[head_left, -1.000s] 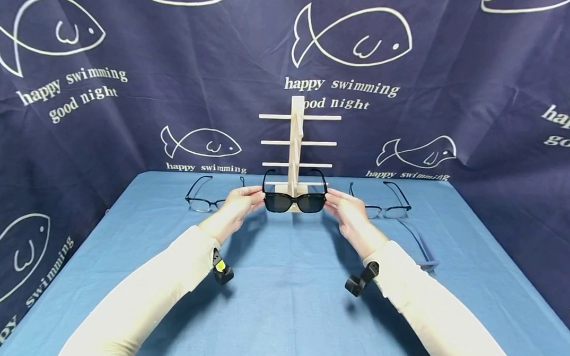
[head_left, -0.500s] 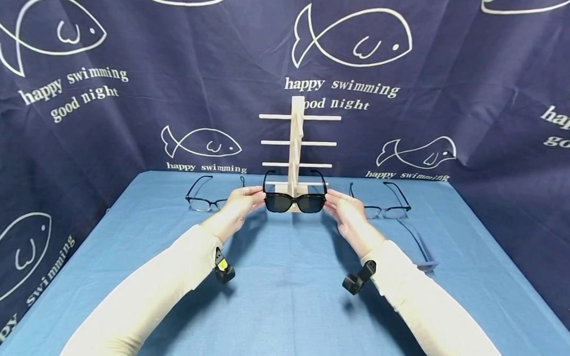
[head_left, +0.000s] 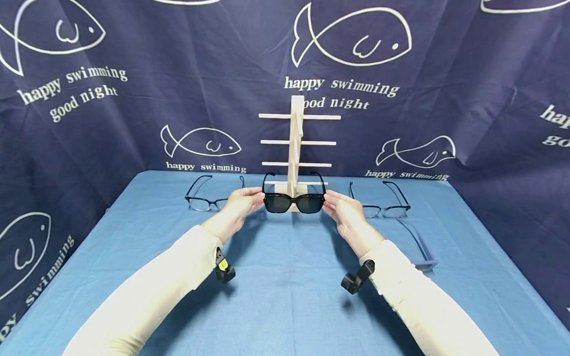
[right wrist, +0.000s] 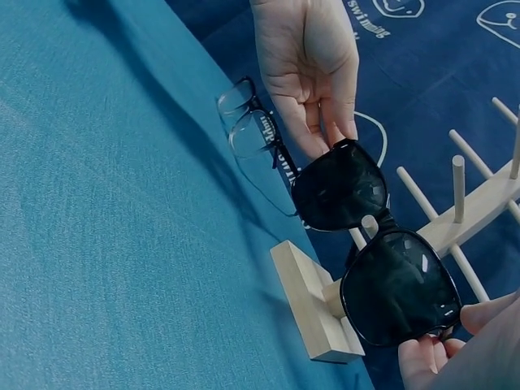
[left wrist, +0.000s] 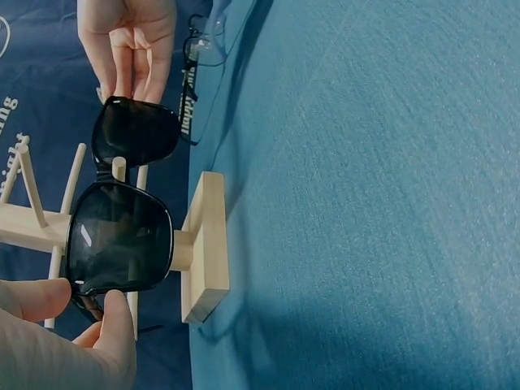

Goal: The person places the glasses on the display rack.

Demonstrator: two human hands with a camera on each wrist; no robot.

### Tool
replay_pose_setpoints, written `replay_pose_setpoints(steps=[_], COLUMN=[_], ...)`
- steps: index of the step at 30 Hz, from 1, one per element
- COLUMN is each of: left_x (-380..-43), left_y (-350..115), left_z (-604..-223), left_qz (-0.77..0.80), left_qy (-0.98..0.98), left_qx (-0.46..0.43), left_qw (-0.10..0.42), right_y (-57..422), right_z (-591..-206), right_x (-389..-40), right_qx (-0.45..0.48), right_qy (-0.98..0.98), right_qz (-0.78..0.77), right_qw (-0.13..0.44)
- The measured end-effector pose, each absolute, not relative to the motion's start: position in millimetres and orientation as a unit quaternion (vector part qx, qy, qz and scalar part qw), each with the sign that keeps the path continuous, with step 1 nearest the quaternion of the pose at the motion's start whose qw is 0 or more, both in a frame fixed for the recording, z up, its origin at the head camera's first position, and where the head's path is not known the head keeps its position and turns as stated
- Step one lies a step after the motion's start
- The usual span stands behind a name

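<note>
Head cam: bright, even light from above. Sleeves (head_left: 151, 289) at 7 & 5 o'clock run near-white, fabric detail mostly washed out; soft-edged shadows (head_left: 183, 317) lie just inward of both on blue cloth (head_left: 284, 305). Backdrop (head_left: 252, 44) print slants & stretches twd 8 & 3 o'clock edges. Wrist cams: dimmer, bluer, softer. Sm. white glints (left wrist: 85, 236) on sunglasses (left wrist: 122, 244), 9 o'clock in L view, 4 o'clock in R. Clear glasses (left wrist: 193, 50) nr 12 o'clock, L view, blurry; rim detail hard to be sure of.
</note>
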State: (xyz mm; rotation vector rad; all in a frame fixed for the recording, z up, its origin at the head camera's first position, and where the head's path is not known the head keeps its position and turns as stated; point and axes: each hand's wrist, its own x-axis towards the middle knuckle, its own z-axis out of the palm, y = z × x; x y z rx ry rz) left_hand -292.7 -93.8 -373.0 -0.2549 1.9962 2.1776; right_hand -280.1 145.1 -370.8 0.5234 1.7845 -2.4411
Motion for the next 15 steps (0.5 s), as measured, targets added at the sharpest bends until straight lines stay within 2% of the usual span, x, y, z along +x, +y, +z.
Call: replay_pose_setpoints(steps=[15], left_x=[-294.4], left_y=[-92.8], left_z=[-373.8], left_qz=[0.728], left_qy=[0.673], left_qx=[-0.089], left_qw=[0.095], right_y=[144.7], right_z=[-374.0], right_x=[-281.5], right_qx=[0.181], right_qy=[0.583], right_qz=[-0.791], right_qw=[0.041])
